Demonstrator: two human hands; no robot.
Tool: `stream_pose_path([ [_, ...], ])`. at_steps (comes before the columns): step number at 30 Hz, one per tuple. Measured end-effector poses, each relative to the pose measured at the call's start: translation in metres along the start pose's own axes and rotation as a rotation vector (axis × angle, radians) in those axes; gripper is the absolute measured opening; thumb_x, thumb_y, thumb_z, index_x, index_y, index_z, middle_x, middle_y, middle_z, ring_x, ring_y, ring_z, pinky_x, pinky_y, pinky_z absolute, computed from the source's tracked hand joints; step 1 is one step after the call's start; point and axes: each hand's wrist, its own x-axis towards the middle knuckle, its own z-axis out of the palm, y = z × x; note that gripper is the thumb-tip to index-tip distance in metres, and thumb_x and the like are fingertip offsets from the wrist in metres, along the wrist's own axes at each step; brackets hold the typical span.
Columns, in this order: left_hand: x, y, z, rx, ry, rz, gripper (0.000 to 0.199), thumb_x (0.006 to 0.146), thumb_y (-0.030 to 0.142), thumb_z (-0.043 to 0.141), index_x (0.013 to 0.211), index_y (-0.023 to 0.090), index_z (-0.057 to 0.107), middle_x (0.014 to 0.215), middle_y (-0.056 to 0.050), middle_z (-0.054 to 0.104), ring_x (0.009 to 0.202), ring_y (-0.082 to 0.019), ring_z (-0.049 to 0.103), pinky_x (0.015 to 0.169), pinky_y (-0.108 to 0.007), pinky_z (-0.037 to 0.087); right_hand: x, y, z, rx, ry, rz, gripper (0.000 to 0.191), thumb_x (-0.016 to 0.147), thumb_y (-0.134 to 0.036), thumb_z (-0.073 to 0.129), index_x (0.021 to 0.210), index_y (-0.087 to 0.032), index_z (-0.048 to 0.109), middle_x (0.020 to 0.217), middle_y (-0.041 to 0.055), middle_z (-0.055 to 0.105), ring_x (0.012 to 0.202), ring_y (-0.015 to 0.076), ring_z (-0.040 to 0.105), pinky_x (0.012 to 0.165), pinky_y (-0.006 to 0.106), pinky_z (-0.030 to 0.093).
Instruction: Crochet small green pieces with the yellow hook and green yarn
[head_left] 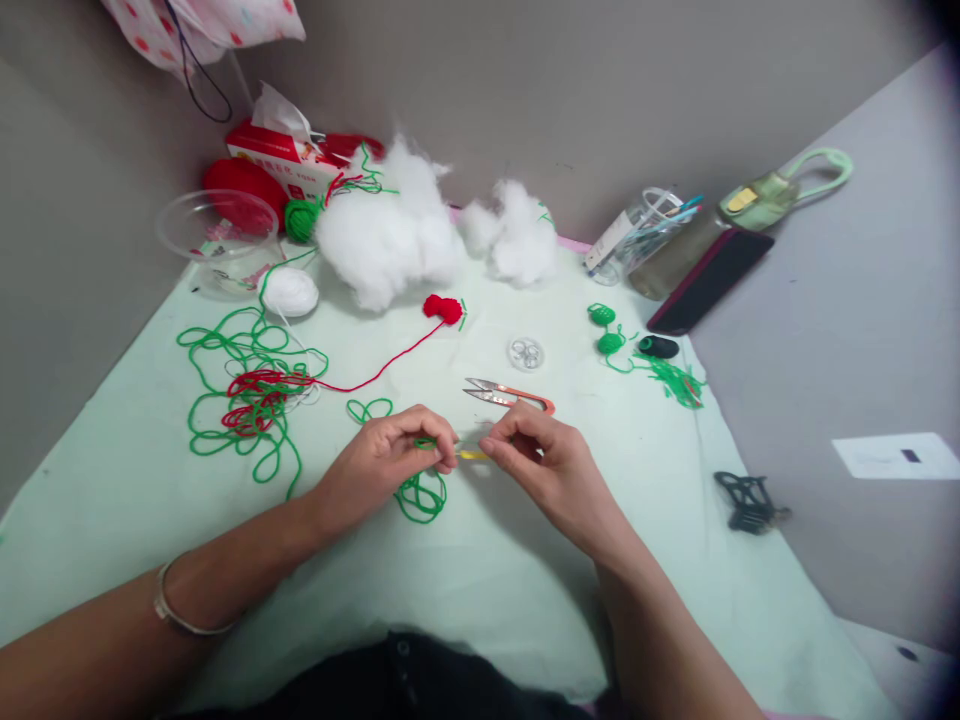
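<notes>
Dark garment (330, 680), one, at the tabletop's near edge, below the two bare hands. Slim yellow piece (472, 455), one, kind not clear: between the two hands, around the middle of the tabletop (120, 480); judged light, thin and fairly stiff, perhaps smooth enough to slip, best taken near either end between thumb and forefinger. Left hand (409, 445): grip drawn into a pinch, grasping green yarn (411, 492), with the yellow piece's left end at the fingertips. Right hand (536, 445): grip pinched on the yellow piece's right end, exact contact partly hidden by the fingers. Green yarn, slack loops below the left hand: likely featherlight, soft, limp and quick to snarl; best taken close to where it leaves the fingers. Orange-handled snips (517, 392), one pair, just beyond the right hand, blades toward the tabletop's left edge. Clear round dish (511, 345), one, small, beyond the snips, metallic bits inside. Red knotted piece (442, 309), one, farther out, its strand trailing to a red and green tangle (259, 395) toward the left edge. Black spool (658, 347), one, near the right edge beside green clippings (679, 382). Black claw clip (750, 503), one, at the right edge. White stuffing (390, 240), two fluffy heaps, along the far edge.
</notes>
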Motion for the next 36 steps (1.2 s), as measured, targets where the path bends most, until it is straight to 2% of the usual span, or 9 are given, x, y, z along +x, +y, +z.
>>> stream_pose_path([
  [3,0.0,0.001,0.0,0.128,0.005,0.019,0.013,0.086,0.019,0.068,0.081,0.019,0.08,0.101,-0.004,0.072,0.09,-0.016,0.067,0.087,-0.029,0.052,-0.003,-0.005,0.004,0.159,0.0,0.025,0.026,0.095,-0.036,0.071,0.076,-0.019,0.068,0.067,-0.0024,0.058,0.06,0.0106,0.048,0.054,0.024,0.04],
  [5,-0.001,0.001,0.0,0.138,0.033,-0.005,0.014,0.087,0.022,0.069,0.086,0.02,0.082,0.105,-0.005,0.075,0.099,-0.02,0.069,0.093,-0.032,0.051,-0.007,-0.006,0.012,0.144,0.031,-0.07,0.02,0.097,-0.032,0.07,0.081,-0.019,0.071,0.07,-0.0015,0.062,0.063,0.0108,0.053,0.057,0.023,0.044],
  [7,-0.001,0.001,0.0,0.074,0.049,-0.065,0.018,0.091,0.031,0.068,0.091,0.02,0.083,0.107,-0.006,0.078,0.106,-0.023,0.069,0.099,-0.035,0.05,-0.011,-0.006,0.022,0.007,0.043,-0.255,0.014,0.099,-0.024,0.067,0.089,-0.019,0.073,0.076,0.0003,0.066,0.066,0.0108,0.057,0.061,0.023,0.047],
  [10,0.0,0.001,-0.001,-0.029,0.063,-0.164,0.023,0.088,0.041,0.075,0.083,0.019,0.08,0.109,-0.007,0.078,0.105,-0.024,0.068,0.099,-0.036,0.05,-0.014,-0.004,0.032,-0.306,0.069,-0.566,0.017,0.103,-0.017,0.059,0.095,-0.019,0.073,0.079,0.0025,0.068,0.068,0.0121,0.058,0.062,0.024,0.048],
  [13,0.0,0.001,0.0,-0.078,0.092,-0.182,0.022,0.081,0.037,0.082,0.077,0.018,0.073,0.11,-0.006,0.076,0.1,-0.022,0.068,0.095,-0.034,0.051,-0.013,-0.003,0.031,-0.485,0.061,-0.671,0.02,0.104,-0.014,0.053,0.098,-0.02,0.071,0.081,0.0034,0.07,0.07,0.0132,0.059,0.062,0.025,0.049],
  [17,-0.001,0.004,0.005,-0.087,0.104,-0.156,0.019,0.081,0.027,0.08,0.079,0.018,0.063,0.109,-0.005,0.075,0.098,-0.019,0.069,0.092,-0.032,0.051,-0.01,-0.002,0.021,-0.553,0.01,-0.626,0.025,0.104,-0.009,0.048,0.109,-0.017,0.07,0.09,0.0066,0.074,0.078,0.015,0.065,0.065,0.026,0.052],
  [23,-0.003,0.003,0.01,-0.03,0.112,-0.101,0.014,0.086,0.026,0.074,0.09,0.019,0.063,0.087,0.0,0.069,0.088,-0.016,0.069,0.086,-0.031,0.055,-0.005,0.005,0.021,-0.587,0.167,-0.578,0.015,0.102,-0.013,0.058,0.098,-0.018,0.072,0.082,0.0055,0.071,0.074,0.0156,0.065,0.065,0.027,0.05],
  [29,-0.004,-0.004,0.008,-0.002,0.086,-0.05,0.015,0.091,0.032,0.072,0.093,0.019,0.065,0.089,-0.001,0.069,0.088,-0.017,0.068,0.085,-0.032,0.056,-0.003,0.008,0.023,-0.373,0.114,-0.376,0.012,0.101,-0.017,0.062,0.092,-0.022,0.069,0.081,0.0036,0.068,0.074,0.0152,0.063,0.065,0.027,0.05],
  [36,-0.003,-0.007,0.01,-0.025,0.121,-0.051,0.016,0.086,0.029,0.077,0.093,0.019,0.066,0.088,0.0,0.07,0.087,-0.016,0.068,0.083,-0.03,0.056,-0.003,0.01,0.029,-0.231,0.124,-0.351,0.009,0.098,-0.014,0.066,0.096,-0.021,0.07,0.082,0.0023,0.068,0.076,0.0141,0.064,0.067,0.025,0.051],
])
